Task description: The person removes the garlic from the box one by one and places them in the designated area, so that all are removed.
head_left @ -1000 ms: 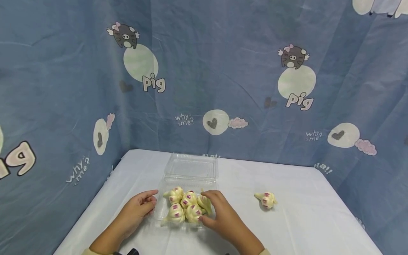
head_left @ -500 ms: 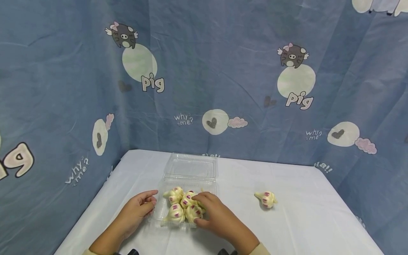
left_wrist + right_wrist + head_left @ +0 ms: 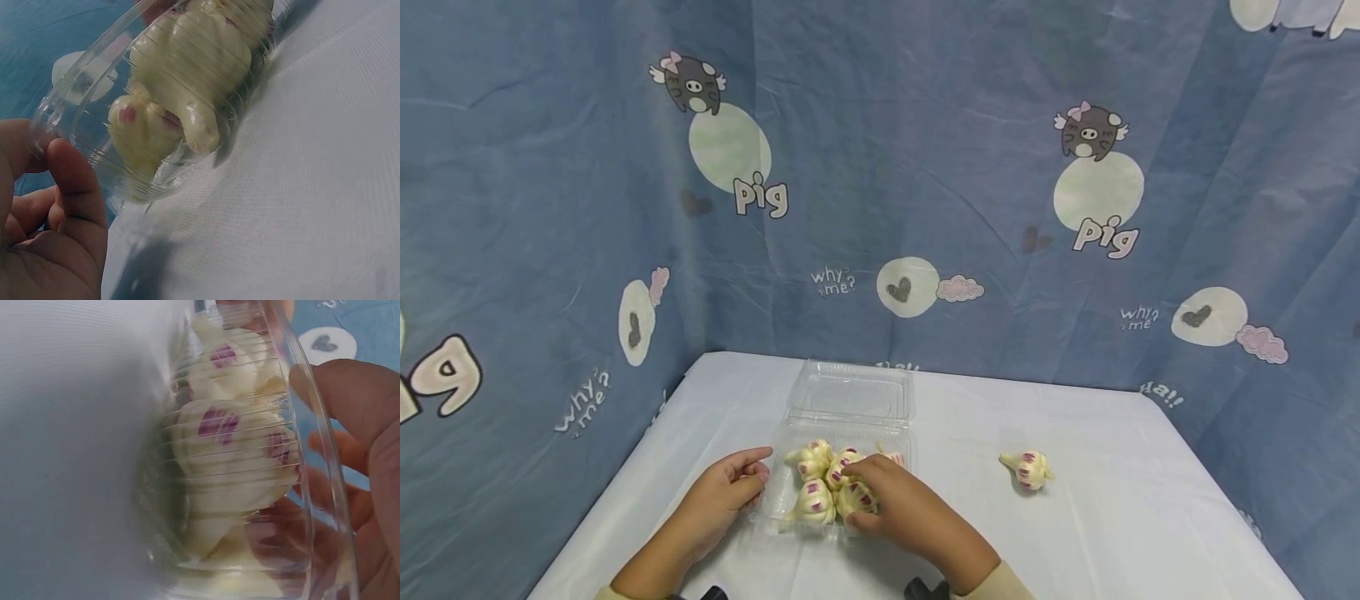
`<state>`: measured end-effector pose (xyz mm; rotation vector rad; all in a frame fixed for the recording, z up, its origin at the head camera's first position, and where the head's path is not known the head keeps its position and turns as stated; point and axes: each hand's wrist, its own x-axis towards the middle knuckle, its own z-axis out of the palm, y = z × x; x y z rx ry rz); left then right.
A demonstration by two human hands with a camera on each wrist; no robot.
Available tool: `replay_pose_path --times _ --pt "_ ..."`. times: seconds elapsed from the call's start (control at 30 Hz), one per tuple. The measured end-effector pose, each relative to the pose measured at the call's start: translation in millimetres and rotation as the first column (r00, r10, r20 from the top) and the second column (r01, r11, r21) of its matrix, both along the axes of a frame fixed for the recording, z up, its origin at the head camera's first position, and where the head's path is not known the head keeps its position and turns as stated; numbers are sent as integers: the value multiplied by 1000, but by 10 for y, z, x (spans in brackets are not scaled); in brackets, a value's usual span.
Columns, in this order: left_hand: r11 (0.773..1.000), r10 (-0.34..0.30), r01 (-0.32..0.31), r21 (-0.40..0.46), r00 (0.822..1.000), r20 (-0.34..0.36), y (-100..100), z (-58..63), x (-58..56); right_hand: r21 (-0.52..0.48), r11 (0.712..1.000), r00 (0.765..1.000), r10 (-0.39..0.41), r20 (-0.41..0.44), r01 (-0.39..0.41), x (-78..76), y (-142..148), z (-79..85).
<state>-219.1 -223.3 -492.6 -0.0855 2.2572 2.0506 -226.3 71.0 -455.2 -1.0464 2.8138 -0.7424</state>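
Observation:
A clear plastic clamshell container [image 3: 838,432] lies with its lid raised, holding several garlic bulbs [image 3: 814,502], cream with purple marks. My left hand [image 3: 722,493] is at the container's left side; in the left wrist view its thumb and a finger pinch the clear rim [image 3: 47,134]. Over the right part of the container, my right hand [image 3: 898,507] has its thumb and fingers around the front right garlic bulb [image 3: 856,498]. Through the ribbed wall in the right wrist view show garlic bulbs [image 3: 215,437], with the thumb [image 3: 337,387] reaching over the rim.
One more garlic bulb [image 3: 1028,470] lies on the white tablecloth [image 3: 1120,500], to the right of the container. The open lid [image 3: 850,392] leans back toward the blue printed curtain [image 3: 970,200], which surrounds the table at the back and sides.
My right hand has moved left and further over the bulbs. The bulb at the container's right is now mostly covered, with pink marks showing behind the hand. The left hand stays put.

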Motion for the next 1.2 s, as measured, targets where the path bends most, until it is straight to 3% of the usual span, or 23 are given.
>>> replay_pose_path --times 0.6,1.2 --pt "1000 0 0 9 1000 13 1 -15 -9 45 999 996 21 92 -25 -75 -36 62" --pt "1000 0 0 5 1000 -2 7 -4 0 72 997 998 10 68 -14 -89 -34 66"
